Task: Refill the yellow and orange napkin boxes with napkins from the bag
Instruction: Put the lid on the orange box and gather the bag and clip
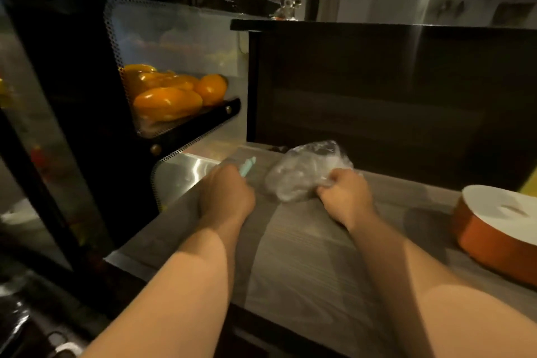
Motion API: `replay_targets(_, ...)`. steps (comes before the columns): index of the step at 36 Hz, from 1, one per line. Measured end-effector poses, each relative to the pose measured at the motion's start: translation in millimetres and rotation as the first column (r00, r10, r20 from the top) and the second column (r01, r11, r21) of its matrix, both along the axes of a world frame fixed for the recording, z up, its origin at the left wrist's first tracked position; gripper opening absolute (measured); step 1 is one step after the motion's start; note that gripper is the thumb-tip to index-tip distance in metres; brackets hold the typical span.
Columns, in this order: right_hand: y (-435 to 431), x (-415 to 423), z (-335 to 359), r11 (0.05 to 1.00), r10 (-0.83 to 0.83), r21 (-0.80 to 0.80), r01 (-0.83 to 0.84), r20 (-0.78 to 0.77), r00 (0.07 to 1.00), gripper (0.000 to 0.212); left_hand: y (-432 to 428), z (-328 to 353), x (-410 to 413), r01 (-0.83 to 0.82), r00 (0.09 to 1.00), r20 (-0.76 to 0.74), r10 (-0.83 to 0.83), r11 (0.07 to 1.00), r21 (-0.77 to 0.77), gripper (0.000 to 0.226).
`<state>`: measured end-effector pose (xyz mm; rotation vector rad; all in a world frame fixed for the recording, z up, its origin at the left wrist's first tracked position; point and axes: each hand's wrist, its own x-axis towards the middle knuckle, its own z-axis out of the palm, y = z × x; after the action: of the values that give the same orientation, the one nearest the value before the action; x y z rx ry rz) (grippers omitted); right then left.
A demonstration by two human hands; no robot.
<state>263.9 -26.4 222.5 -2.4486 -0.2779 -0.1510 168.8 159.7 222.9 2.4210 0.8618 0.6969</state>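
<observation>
A crumpled clear plastic bag (pixel 305 171) lies on the grey wooden counter (pixel 305 241), and my right hand (pixel 345 197) grips its near right edge. My left hand (pixel 225 192) is curled round a small pale green object (pixel 248 166) that sticks out past the fingers, just left of the bag. A round orange napkin box (pixel 494 241) with a white top (pixel 502 206) sits at the right edge of the counter, well right of my right hand. No yellow box is in sight.
A glass display case (pixel 174 67) stands at the left, with orange-yellow fruit (pixel 171 93) piled inside. A dark raised partition (pixel 392 96) walls off the back of the counter. The metal edge (pixel 186 171) of the case adjoins the counter's left end.
</observation>
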Motion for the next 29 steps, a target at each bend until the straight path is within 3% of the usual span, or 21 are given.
replay_targets(1,-2.0,-6.2,-0.5,0.993,0.017,0.115,-0.019,0.012,1.0,0.005,-1.7,-1.2,2.9,0.027,0.996,0.088,-0.02,0.996,-0.079,0.022)
replay_targets(3,-1.3,-23.6,2.1,0.953,0.044,0.3,-0.047,0.016,0.999,0.019,-15.0,3.3,2.0,0.167,0.962,0.256,-0.091,0.941,-0.294,0.013)
replay_targets(6,1.0,-46.3,4.2,0.862,0.02,0.506,0.019,-0.072,0.997,0.024,-43.2,13.7,-8.0,0.41,0.888,0.426,-0.172,0.717,-0.564,0.009)
replay_targets(9,4.2,-78.2,15.5,0.765,0.103,0.644,0.013,-0.142,0.985,0.026,-58.5,16.7,-30.0,0.537,0.835,0.49,-0.25,0.563,-0.628,0.008)
replay_targets(11,8.2,-107.5,30.3,0.686,0.22,0.727,-0.007,-0.198,0.955,0.025,-61.9,20.0,-53.6,0.591,0.798,0.534,-0.278,0.531,-0.607,0.008)
replay_targets(13,10.3,-138.4,43.0,0.534,0.38,0.846,0.004,-0.244,0.892,0.024,-63.4,24.9,-82.7,0.636,0.766,0.558,-0.319,0.505,-0.584,0.01)
replay_targets(16,10.0,-187.9,49.4,0.286,0.667,0.958,-0.031,-0.175,0.724,0.03,-58.7,30.2,-135.0,0.706,0.702,0.648,-0.296,0.409,-0.578,0.009)
replay_targets(20,20.4,-242.7,31.7,0.13,0.846,0.991,-0.021,-0.1,0.524,0.039,-42.4,18.0,-205.2,0.68,0.668,0.707,-0.232,0.577,-0.452,0.019)
replay_targets(23,39.8,-278.7,10.1,0.201,0.893,0.971,-0.13,-0.126,0.432,0.034,-24.0,-5.8,-252.8,0.5,0.729,0.668,-0.148,0.782,-0.372,0.039)
replay_targets(25,55.8,-301.2,-5.6,0.252,0.911,0.943,-0.218,-0.155,0.383,0.039,-7.8,-24.0,-283.0,0.287,0.793,0.61,-0.003,0.884,-0.369,0.053)
replay_targets(27,71.1,-318.0,-19.8,0.291,0.928,0.916,-0.278,-0.199,0.314,0.046,7.4,-39.2,-304.9,0.158,0.8,0.58,0.156,0.877,-0.455,0.061)
replay_targets(29,91.7,-334.5,-37.3,0.386,0.908,0.849,-0.361,-0.28,0.313,0.051,25.4,-59.3,-323.6,0.078,0.805,0.527,0.271,0.833,-0.547,0.051)
